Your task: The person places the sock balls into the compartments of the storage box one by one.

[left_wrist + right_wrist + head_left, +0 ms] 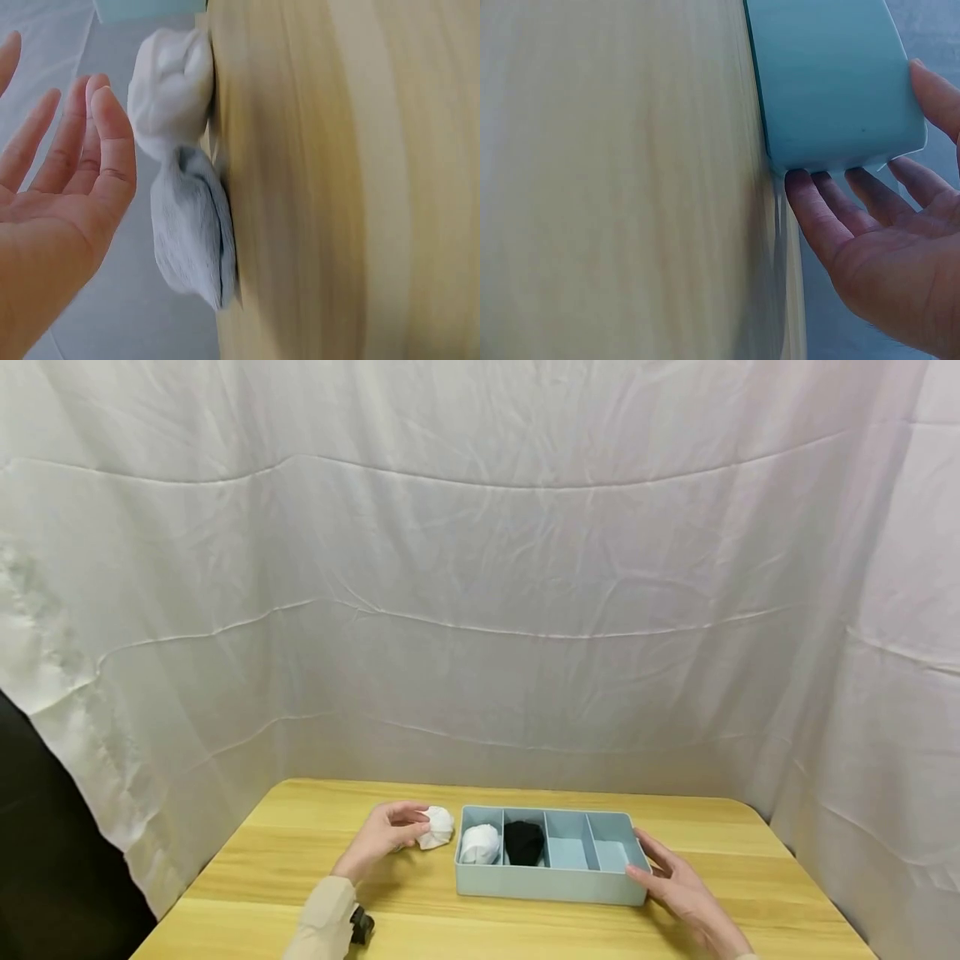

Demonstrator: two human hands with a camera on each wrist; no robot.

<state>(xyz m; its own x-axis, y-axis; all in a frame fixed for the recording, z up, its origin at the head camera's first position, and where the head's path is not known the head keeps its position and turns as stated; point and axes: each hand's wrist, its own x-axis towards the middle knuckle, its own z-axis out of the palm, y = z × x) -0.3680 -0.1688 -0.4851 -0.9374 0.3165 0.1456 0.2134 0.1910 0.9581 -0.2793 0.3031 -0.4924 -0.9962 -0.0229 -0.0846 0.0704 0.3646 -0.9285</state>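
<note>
A pale blue divided box [551, 885] sits on the wooden table [262, 860]. Its leftmost compartment holds a white rolled sock [479, 844], and the one beside it holds a black rolled sock [523, 842]. The two right compartments are bare. My left hand [397, 828] is open just left of the box, next to a loose white sock roll [437, 827]. In the left wrist view the left hand [67, 150] has straight fingers a little apart from that white roll [171, 86] and a greyish roll [191, 232]. My right hand [654, 860] [870, 202] rests with straight fingers against the box's right end [832, 82].
White cloth [480, 568] hangs behind and on both sides of the table. A dark area [45, 843] shows past the cloth at the far left. Bare tabletop lies in front of the box and to the left of my left arm.
</note>
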